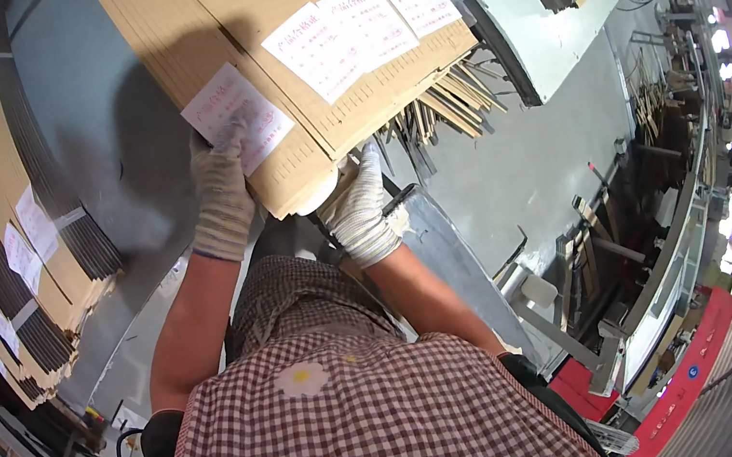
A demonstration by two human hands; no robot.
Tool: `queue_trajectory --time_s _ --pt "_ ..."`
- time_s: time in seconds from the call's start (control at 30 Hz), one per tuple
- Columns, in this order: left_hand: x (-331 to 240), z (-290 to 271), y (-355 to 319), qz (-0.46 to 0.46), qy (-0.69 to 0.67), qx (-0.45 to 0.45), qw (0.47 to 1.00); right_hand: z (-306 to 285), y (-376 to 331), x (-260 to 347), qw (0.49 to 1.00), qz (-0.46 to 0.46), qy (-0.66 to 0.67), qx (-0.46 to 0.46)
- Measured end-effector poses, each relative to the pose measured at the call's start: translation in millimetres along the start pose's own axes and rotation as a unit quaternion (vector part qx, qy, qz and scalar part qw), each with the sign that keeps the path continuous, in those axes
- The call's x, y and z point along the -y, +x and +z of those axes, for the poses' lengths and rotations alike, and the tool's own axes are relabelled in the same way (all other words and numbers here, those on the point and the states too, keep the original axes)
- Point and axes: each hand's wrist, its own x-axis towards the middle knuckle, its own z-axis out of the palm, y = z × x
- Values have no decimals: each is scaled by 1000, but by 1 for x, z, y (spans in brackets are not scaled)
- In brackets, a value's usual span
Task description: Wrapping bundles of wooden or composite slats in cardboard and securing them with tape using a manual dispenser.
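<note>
My left hand (222,200), in a striped knit glove, is at the near left corner of a stack of brown cardboard sheets (271,79). Its fingers are closed at a white paper slip (266,133) with red print, which lies over the corner of the top sheet. My right hand (360,208), gloved alike, is just below the stack's near edge. It is closed round a white rounded object (318,194), partly hidden under the cardboard, whose kind I cannot make out. Three more paper slips (355,30) lie in an overlapping row on the top sheet.
Taller cardboard stacks (15,183), strapped and bearing slips, stand at the left. Thin strips (452,106) stick out beneath the near stack. At the upper right is a pale panel (562,37); a metal frame with scrap (592,287) stands at the right.
</note>
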Motion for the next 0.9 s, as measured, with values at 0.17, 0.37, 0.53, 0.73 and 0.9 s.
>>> queue_trajectory --time_s 0.17,0.37,0.53,0.73,0.9 --pt "34 9 -40 13 -60 30 998 -73 2 26 995 43 -86 14" --pt "81 18 -114 11 -92 28 995 -19 -36 113 362 -131 -903 189" --pt "89 24 -143 -34 -120 43 991 -49 -22 147 371 -110 -888 247" --pt "89 20 -133 -79 -188 81 976 -80 -12 124 205 -300 -882 301" --pt "99 19 -129 -23 -133 47 990 -16 -69 140 607 -113 -753 226"
